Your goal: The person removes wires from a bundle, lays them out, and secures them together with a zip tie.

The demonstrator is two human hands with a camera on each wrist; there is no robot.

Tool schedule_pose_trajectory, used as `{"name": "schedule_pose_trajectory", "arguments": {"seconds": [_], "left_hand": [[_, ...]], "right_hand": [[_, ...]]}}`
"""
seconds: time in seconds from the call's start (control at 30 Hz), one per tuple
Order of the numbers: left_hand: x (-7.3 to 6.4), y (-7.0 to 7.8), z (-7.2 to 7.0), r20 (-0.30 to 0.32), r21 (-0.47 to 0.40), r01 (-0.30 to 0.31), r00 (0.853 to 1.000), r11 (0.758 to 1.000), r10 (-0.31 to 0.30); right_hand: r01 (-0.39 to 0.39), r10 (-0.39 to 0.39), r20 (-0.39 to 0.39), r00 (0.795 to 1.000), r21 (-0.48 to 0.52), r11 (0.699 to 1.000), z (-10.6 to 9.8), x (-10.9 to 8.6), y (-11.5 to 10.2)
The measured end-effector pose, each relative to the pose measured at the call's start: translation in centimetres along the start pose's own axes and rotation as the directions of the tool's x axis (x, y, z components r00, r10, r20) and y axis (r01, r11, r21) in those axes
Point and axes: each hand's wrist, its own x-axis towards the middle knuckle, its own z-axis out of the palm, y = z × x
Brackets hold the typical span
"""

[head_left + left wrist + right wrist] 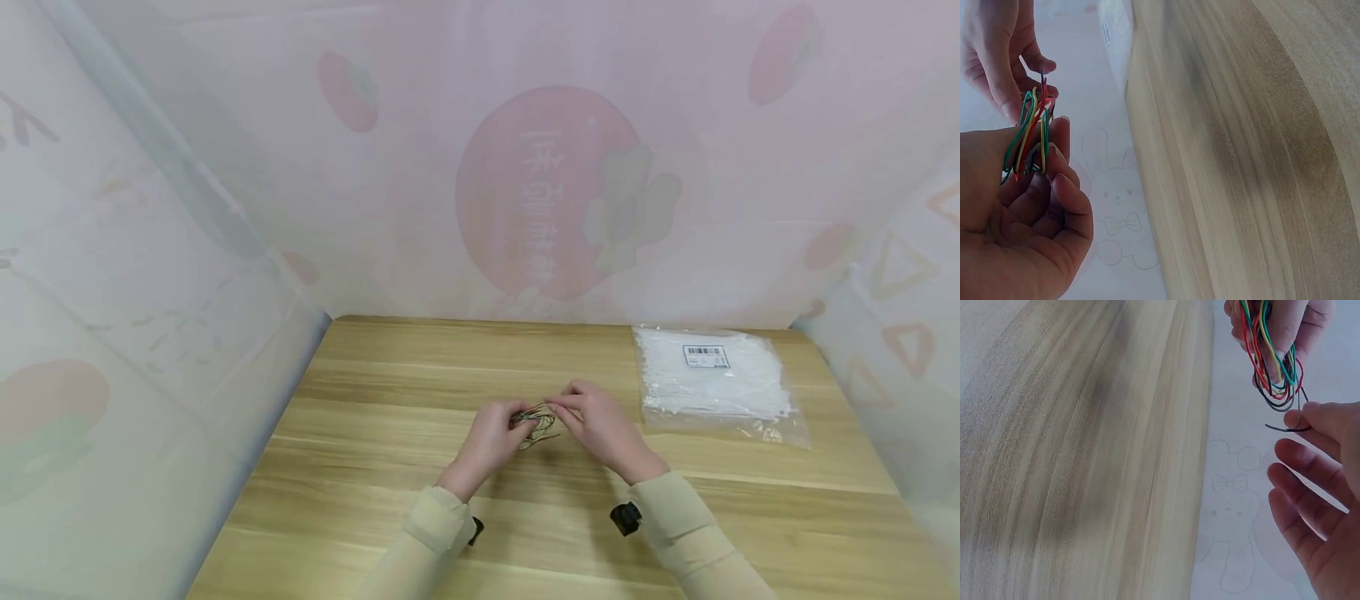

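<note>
My left hand (493,440) grips a looped bundle of thin wires (1035,134) in red, green, yellow and black, with its fingers curled round the coil. In the right wrist view the loops of the wire bundle (1272,362) hang from the left hand's fingers (1288,331). Just to the right, my right hand (598,425) pinches a dark wire end (1288,429) between thumb and forefinger, while its other fingers are spread and loosely bent. Both hands are raised over the middle of the wooden table.
A clear plastic bag of white strips (712,379) with a barcode label lies at the back right of the wooden table (360,467). Pale printed curtains (390,208) stand behind the table and along both sides.
</note>
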Motion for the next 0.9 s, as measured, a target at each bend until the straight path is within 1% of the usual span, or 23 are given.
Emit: {"name": "schedule_pose_trajectory", "arguments": {"seconds": [0.07, 0.13, 0.27, 0.43, 0.57, 0.7, 0.77, 0.83, 0.9], "left_hand": [[0.0, -0.1, 0.0, -0.004, 0.005, 0.004, 1.000, 1.000, -0.004], [0.0, -0.1, 0.0, -0.004, -0.012, 0.005, 1.000, 1.000, -0.005], [-0.1, -0.3, 0.0, 0.002, -0.042, 0.004, 1.000, 0.999, -0.004], [-0.2, -0.5, -0.1, 0.004, -0.035, 0.010, 1.000, 0.999, -0.009], [-0.3, -0.8, -0.1, 0.014, -0.052, 0.030, 0.999, 0.998, -0.029], [-0.4, -1.0, 0.0, 0.030, -0.056, 0.041, 0.999, 0.998, -0.040], [-0.4, -1.0, 0.1, 0.037, -0.044, 0.045, 0.998, 0.998, -0.044], [-0.4, -1.0, 0.2, 0.040, -0.025, 0.045, 0.998, 0.999, -0.044], [-0.4, -1.0, 0.2, 0.040, -0.009, 0.038, 0.998, 0.999, -0.038]], "right_hand": [[0.000, 0.000, -0.026, 1.000, -0.005, 1.000, -0.1, 0.0, 0.0], [0.000, 0.001, -0.056, 0.998, 0.003, 1.000, -0.1, 0.0, 0.0], [-0.037, 0.039, -0.079, 0.996, 0.036, 0.999, 0.0, 0.1, 0.2], [-0.125, 0.130, -0.064, 0.989, 0.073, 0.989, 0.1, -0.1, 0.9], [-0.197, 0.203, -0.045, 0.978, 0.099, 0.975, 0.0, -0.3, 1.5], [-0.250, 0.254, -0.036, 0.966, 0.098, 0.963, -0.1, -0.5, 2.1], [-0.257, 0.262, -0.043, 0.964, 0.086, 0.962, -0.1, -0.6, 2.2], [-0.250, 0.252, -0.038, 0.967, 0.054, 0.967, 0.0, -0.6, 2.2], [-0.235, 0.235, -0.011, 0.972, 0.016, 0.972, 0.1, -0.7, 2.1]]}}
